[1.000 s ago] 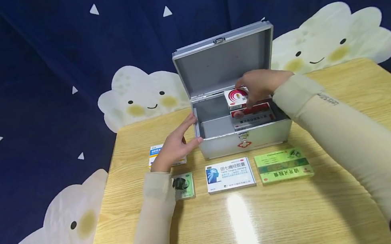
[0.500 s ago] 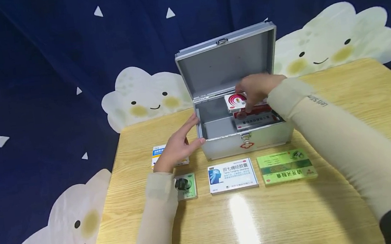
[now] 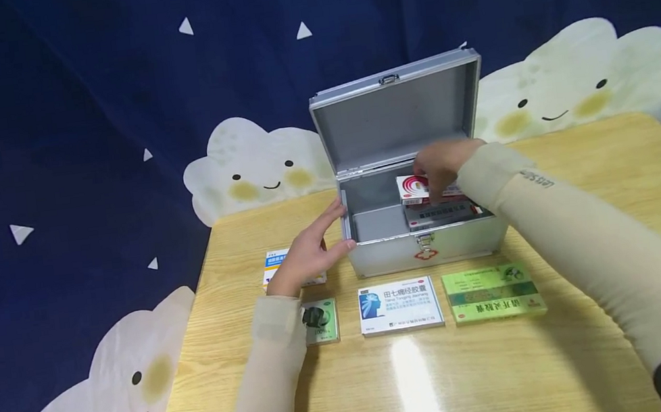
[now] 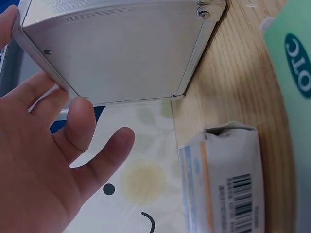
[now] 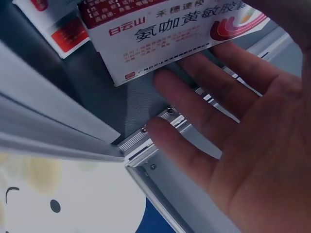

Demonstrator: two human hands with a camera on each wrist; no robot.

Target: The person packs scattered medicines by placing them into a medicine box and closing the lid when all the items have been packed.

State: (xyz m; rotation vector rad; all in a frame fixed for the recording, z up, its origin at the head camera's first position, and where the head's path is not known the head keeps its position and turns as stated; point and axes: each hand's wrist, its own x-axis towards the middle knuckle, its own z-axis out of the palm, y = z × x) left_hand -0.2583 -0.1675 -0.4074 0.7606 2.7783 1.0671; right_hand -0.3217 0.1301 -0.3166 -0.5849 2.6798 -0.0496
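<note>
Red-and-white box (image 3: 409,187): inside the metal case (image 3: 373,259), long side running left-right, poking out left of the grip
Right hand (image 3: 446,162): pinching it, obviously nearer
Left hand (image 3: 308,253): fingers loose, touching the case's left edge

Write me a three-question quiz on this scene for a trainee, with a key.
1. True or false: the lid of the metal case stands open.

2. Multiple choice: what does the right hand hold?
A) the lid
B) the white box with a red swirl
C) nothing

3. Put in order, left to right in the head view: the yellow-green box, the small green box, the white box with a blue head.

Key:
1. True
2. B
3. Small green box, white box with a blue head, yellow-green box
</note>
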